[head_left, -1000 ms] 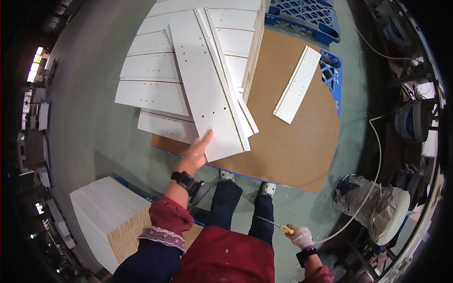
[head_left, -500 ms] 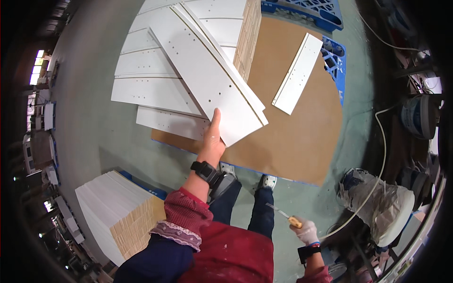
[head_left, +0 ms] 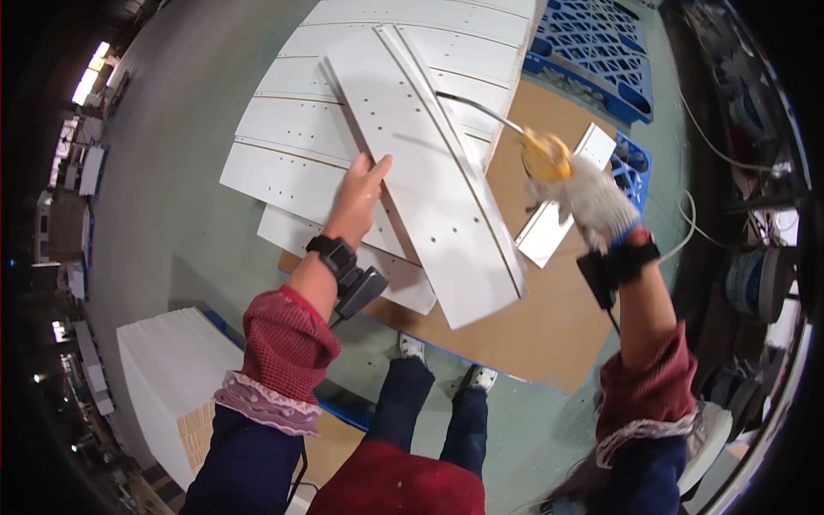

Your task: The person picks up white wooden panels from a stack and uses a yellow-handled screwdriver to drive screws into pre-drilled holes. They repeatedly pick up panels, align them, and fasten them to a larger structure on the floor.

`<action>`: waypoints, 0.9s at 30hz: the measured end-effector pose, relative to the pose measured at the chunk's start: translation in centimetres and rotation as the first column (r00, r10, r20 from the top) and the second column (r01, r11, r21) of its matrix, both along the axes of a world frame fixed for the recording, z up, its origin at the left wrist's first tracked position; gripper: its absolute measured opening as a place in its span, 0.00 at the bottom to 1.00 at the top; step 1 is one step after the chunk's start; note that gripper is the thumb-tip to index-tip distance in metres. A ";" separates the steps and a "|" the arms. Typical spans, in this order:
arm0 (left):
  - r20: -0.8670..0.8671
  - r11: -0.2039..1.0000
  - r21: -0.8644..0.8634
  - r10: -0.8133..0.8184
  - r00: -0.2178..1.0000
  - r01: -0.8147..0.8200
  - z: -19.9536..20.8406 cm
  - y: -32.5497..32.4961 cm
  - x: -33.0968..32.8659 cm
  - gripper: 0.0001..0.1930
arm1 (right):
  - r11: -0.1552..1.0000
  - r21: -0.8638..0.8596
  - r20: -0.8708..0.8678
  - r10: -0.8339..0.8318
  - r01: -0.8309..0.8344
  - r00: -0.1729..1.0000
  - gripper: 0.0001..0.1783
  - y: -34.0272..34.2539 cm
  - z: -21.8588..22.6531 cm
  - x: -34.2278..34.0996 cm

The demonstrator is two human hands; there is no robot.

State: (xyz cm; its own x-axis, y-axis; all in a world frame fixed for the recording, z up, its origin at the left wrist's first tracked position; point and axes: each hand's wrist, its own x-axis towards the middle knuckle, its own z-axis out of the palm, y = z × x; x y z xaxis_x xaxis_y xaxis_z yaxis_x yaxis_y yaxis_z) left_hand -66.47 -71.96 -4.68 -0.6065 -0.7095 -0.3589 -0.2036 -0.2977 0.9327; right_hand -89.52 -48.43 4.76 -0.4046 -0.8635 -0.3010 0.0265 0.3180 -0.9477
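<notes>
My bare left hand (head_left: 354, 204) grips the left long edge of a drilled, grooved white panel (head_left: 429, 197), its thumb along the edge. The panel lies slantwise over a stack of similar white panels (head_left: 292, 129), its near end jutting over the brown board. In my gloved right hand (head_left: 596, 202) is a yellow air blow gun (head_left: 547, 154), slightly blurred. The gun's long, thin, bent nozzle points left, its tip over the grooved right side of the slanted panel. Part of my right hand's grip is hidden by the glove and blur.
A narrow white panel (head_left: 542, 240) lies on a brown board (head_left: 481, 335), right of the stack. Blue plastic pallets (head_left: 592, 51) stand at the far right. Another panel stack (head_left: 163, 369) is at the lower left. A pale hose (head_left: 689, 227) hangs behind my right wrist.
My right hand has come up from the lower right with the blow gun, over the panel. My left hand has shifted from the panel's near end to its left edge.
</notes>
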 end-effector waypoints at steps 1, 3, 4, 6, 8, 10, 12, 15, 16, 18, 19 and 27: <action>0.009 1.000 0.007 -0.001 1.000 0.001 -0.9 -1.3 -0.4 0.18 | 0.985 0.131 -0.190 0.133 -0.110 0.973 0.23 -3.8 0.6 -0.7; -0.042 0.998 0.045 0.053 0.998 -0.051 -1.7 -1.5 -2.8 0.17 | 0.956 0.284 -0.275 0.157 -0.076 0.948 0.24 -8.5 0.3 -2.1; -0.066 0.997 0.041 0.076 0.995 -0.073 -1.5 -1.9 -2.9 0.17 | 0.940 0.339 -0.267 0.133 -0.036 0.954 0.26 -11.0 0.0 -1.8; -0.081 0.992 -0.046 0.112 0.990 -0.116 -0.6 -2.5 -2.9 0.18 | 0.920 0.391 -0.210 0.099 -0.009 0.973 0.27 -14.9 -0.8 -0.9; -0.185 0.987 -0.052 0.141 0.972 -0.153 -1.2 -3.3 -3.0 0.20 | 0.921 0.388 -0.092 0.074 -0.032 0.993 0.27 -18.1 -1.8 0.5; -0.218 0.984 0.026 0.177 0.960 -0.175 -1.4 -2.9 -3.4 0.21 | 0.949 0.314 -0.064 0.048 -0.026 0.997 0.26 -19.4 -2.8 -0.1; -0.230 0.977 0.101 0.205 0.951 -0.187 -1.5 -3.1 -3.4 0.21 | 0.958 0.284 -0.083 0.074 -0.048 0.994 0.27 -20.1 -3.0 0.2; -0.216 0.989 0.120 0.113 0.970 -0.088 -2.0 -5.1 -2.9 0.24 | 0.939 0.340 -0.182 0.123 -0.055 0.976 0.28 -22.7 -3.1 0.7; -0.208 0.993 0.115 0.054 0.977 -0.030 -1.9 -5.7 -3.0 0.25 | 0.936 0.349 -0.200 0.121 -0.045 0.972 0.28 -23.0 -3.0 0.8; -0.055 0.998 -0.061 -0.016 0.998 0.013 -1.4 -6.6 -3.3 0.28 | 0.942 0.331 -0.173 0.106 -0.044 0.979 0.27 -22.9 -3.2 0.8; 0.066 0.985 -0.157 -0.059 0.996 0.069 -1.0 -7.0 -3.5 0.28 | 0.943 0.327 -0.152 0.107 -0.052 0.983 0.27 -22.8 -3.4 0.4; 0.017 0.959 0.131 -0.255 0.967 0.250 0.7 -5.1 0.5 0.19 | 0.903 0.430 -0.232 0.112 -0.001 0.966 0.24 -15.0 -0.6 -0.5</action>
